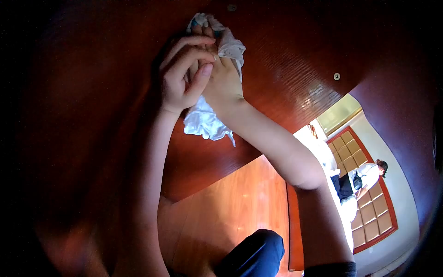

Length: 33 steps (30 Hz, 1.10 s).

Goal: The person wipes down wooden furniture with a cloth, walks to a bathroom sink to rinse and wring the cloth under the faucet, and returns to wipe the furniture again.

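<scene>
A crumpled white cloth (203, 121) lies against a dark reddish-brown wooden surface (277, 60), with a bit of blue-green at its top end. My right hand (226, 85) bears down on the cloth, which bunches out above its fingers and below its palm. Over the fingers of that hand sits my left hand (180, 78), its fingers bent and its thumb close to them. What lies inside the left hand's curl is hidden, and the right fingertips are partly covered.
A screw head (337, 76) and a dark round spot (232, 8) mark the wood. Below its edge are the wooden floor (217, 207) and my dark-clad knee (258, 254). At the right, another person (367, 175) bends over something white, near a padded wall panel (376, 217).
</scene>
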Tool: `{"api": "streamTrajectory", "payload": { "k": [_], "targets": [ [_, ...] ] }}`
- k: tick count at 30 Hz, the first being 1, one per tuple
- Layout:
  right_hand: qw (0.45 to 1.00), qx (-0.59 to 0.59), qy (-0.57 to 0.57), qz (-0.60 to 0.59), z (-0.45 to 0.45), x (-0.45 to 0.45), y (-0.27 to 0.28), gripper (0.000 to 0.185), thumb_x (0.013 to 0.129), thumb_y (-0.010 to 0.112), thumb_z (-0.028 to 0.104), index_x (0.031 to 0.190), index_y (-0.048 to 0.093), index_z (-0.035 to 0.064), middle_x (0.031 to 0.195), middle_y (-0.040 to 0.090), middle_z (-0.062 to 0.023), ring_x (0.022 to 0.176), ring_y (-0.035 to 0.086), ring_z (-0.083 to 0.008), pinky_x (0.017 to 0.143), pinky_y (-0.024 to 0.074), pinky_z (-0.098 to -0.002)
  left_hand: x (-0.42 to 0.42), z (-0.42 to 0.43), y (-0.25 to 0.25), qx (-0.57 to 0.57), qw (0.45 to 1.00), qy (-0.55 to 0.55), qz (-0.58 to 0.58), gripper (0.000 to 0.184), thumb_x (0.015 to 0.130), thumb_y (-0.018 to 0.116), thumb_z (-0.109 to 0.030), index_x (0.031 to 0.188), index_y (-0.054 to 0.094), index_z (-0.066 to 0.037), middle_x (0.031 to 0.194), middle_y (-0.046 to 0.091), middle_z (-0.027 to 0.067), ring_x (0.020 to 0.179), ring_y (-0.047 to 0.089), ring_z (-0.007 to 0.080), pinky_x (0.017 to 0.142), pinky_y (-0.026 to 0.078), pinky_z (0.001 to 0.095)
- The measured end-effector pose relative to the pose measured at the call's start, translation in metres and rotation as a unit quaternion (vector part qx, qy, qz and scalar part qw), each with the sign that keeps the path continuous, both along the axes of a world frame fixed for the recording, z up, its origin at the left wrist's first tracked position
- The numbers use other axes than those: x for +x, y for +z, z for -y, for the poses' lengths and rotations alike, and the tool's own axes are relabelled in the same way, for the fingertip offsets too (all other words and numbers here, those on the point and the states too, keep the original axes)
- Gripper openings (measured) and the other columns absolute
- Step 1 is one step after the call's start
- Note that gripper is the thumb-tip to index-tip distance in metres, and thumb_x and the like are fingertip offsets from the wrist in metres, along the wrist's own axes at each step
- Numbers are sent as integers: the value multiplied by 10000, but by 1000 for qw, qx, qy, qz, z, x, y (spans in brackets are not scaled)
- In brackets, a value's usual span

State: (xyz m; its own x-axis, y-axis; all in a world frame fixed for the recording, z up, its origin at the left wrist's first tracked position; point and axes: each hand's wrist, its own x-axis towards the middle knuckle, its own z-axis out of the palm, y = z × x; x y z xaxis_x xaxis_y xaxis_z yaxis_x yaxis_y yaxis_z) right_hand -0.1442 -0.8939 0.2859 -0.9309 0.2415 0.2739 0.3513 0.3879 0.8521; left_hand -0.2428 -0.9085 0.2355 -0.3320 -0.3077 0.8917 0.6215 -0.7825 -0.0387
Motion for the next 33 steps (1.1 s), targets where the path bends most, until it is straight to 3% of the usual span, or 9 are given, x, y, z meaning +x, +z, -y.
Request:
{"api": "streamTrajectory", "payload": {
  "k": [4, 7, 11, 13, 18, 21, 25, 28, 33],
  "targets": [
    [988, 6, 156, -21, -6, 15, -19, 302, 770, 504, 321, 911, 568, 62, 907, 569, -60, 846, 531, -190, 663, 426, -324, 1, -2, 1, -16, 999, -27, 38, 108, 787, 514, -110, 756, 577, -28, 928, 597, 110, 821, 567, 246, 721, 449, 312],
    [981, -7, 183, 65, -9, 38, -29, 320, 770, 509, 344, 903, 574, 60, 895, 569, -63, 848, 524, -182, 633, 418, -322, 6, -12, -2, -27, 998, 9, 64, 112, 805, 486, -94, 785, 570, -24, 938, 589, 117, 826, 555, 266, 727, 446, 335],
    [979, 10, 176, 106, -12, 43, -2, 469, 755, 530, 357, 1068, 540, 9, 1102, 529, -119, 1098, 457, -267, 855, 400, -363, 11, -27, -1, -30, 994, 53, 86, 125, 815, 463, -85, 867, 564, -33, 974, 581, 135, 860, 548, 305, 757, 439, 369],
    [993, 40, 72, 89, -9, 46, 19, 616, 799, 482, 370, 1293, 365, 20, 1361, 329, -135, 1278, 275, -261, 1046, 223, -390, 11, -33, 3, -21, 995, 39, 91, 135, 817, 460, -87, 893, 561, -39, 989, 579, 135, 874, 547, 310, 764, 438, 372],
    [991, 124, 42, -24, -7, 72, 108, 652, 790, 498, 321, 1373, 236, 192, 1419, 222, -93, 1315, 183, -290, 1054, 150, -487, 24, -36, 3, -83, 981, 168, 59, 295, 763, 538, -112, 1055, 537, -67, 1164, 501, 119, 1018, 486, 315, 866, 395, 409],
    [980, 186, -24, -67, 12, 68, 131, 599, 850, 321, 399, 1352, 274, 77, 1419, 163, -188, 1310, 143, -367, 1062, 94, -462, 34, -42, -4, -138, 965, 218, 51, 368, 736, 556, -140, 1099, 534, -76, 1227, 461, 127, 1076, 451, 305, 905, 373, 417],
    [977, 173, -23, -126, 11, 62, 112, 532, 841, 356, 363, 1312, 368, 116, 1410, 202, -179, 1296, 184, -376, 1053, 117, -500, 29, -52, -10, -133, 961, 240, 25, 398, 754, 538, -178, 1143, 526, -96, 1269, 437, 115, 1110, 435, 304, 921, 361, 424],
    [972, 197, 79, -99, -13, 81, 85, 662, 787, 479, 355, 1379, 222, 205, 1420, 215, -105, 1311, 176, -326, 1047, 145, -508, 26, -54, -11, -130, 963, 235, 6, 410, 775, 516, -202, 1173, 516, -107, 1281, 432, 111, 1134, 423, 297, 935, 353, 424],
    [995, 86, 6, -57, -1, 84, 12, 641, 734, 508, 402, 1288, 391, 102, 1339, 357, -128, 1208, 357, -299, 955, 284, -425, 20, -57, -11, -83, 977, 194, -23, 374, 807, 485, -219, 1153, 529, -83, 1245, 467, 128, 1120, 445, 319, 937, 354, 419]
  ]
}}
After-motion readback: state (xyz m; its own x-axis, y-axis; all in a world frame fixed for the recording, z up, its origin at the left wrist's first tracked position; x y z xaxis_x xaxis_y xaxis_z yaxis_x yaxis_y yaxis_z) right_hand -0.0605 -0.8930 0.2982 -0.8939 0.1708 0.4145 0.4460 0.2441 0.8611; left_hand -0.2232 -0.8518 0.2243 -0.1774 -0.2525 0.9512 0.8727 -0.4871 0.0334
